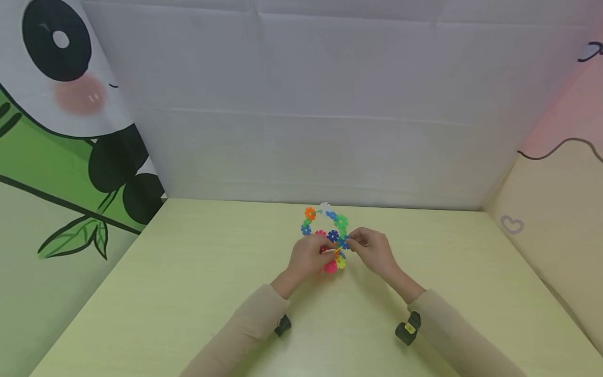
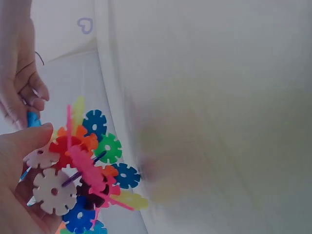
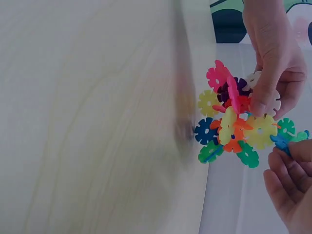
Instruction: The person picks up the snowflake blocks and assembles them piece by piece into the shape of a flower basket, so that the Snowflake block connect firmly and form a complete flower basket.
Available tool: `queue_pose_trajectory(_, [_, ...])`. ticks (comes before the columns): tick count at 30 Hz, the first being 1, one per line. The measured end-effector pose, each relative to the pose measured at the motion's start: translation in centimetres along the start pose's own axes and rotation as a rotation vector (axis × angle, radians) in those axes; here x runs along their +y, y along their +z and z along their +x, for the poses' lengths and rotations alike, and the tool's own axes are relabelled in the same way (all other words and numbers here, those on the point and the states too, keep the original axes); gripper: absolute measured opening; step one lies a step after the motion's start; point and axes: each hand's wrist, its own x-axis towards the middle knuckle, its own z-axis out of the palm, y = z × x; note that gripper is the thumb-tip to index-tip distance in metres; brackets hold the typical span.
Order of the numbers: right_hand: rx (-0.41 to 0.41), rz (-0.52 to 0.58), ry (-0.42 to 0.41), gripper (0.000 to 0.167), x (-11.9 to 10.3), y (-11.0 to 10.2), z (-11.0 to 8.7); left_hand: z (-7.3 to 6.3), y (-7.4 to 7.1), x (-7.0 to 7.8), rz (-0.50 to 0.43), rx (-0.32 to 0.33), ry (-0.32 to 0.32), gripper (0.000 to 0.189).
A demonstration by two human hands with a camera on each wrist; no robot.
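A many-coloured structure of notched plastic snowflake discs [image 1: 341,222] is held up above the table between both hands. Its upper part forms a ring, and a denser cluster of discs [image 2: 54,191] hangs lower. My left hand [image 1: 306,255] grips the cluster from the left, thumb against the pale discs. From the right, my right hand [image 1: 376,250] pinches a blue disc [image 3: 280,143] between thumb and fingers at the structure's side. Pink, orange, yellow and green discs show around the cluster in the right wrist view. Whether the pinched disc is slotted into its neighbour I cannot tell.
Beneath the hands lies a pale wooden table [image 1: 188,293]. A white wall panel [image 1: 301,152] stands behind its back edge, with printed side panels at left and right. Small dark cameras [image 1: 407,329] are strapped at both wrists.
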Motion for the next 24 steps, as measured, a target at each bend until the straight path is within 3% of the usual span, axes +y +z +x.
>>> queue_pose_trajectory(5, [0.005, -0.003, -0.004, 0.012, -0.6, 0.2, 0.3, 0.0, 0.4, -0.2, 0.045, 0.071, 0.038, 0.007])
queue_pose_trajectory(12, [0.036, -0.081, -0.097, 0.016, -1.5, 0.3, 1.1, 0.2, 0.6, -0.3, 0.080, 0.211, 0.131, 0.004])
queue_pose_trajectory(24, [0.189, -0.091, -0.151, 0.009, -2.3, 1.7, 0.7, 0.4, 0.7, -0.4, 0.068, 0.308, 0.220, 0.005])
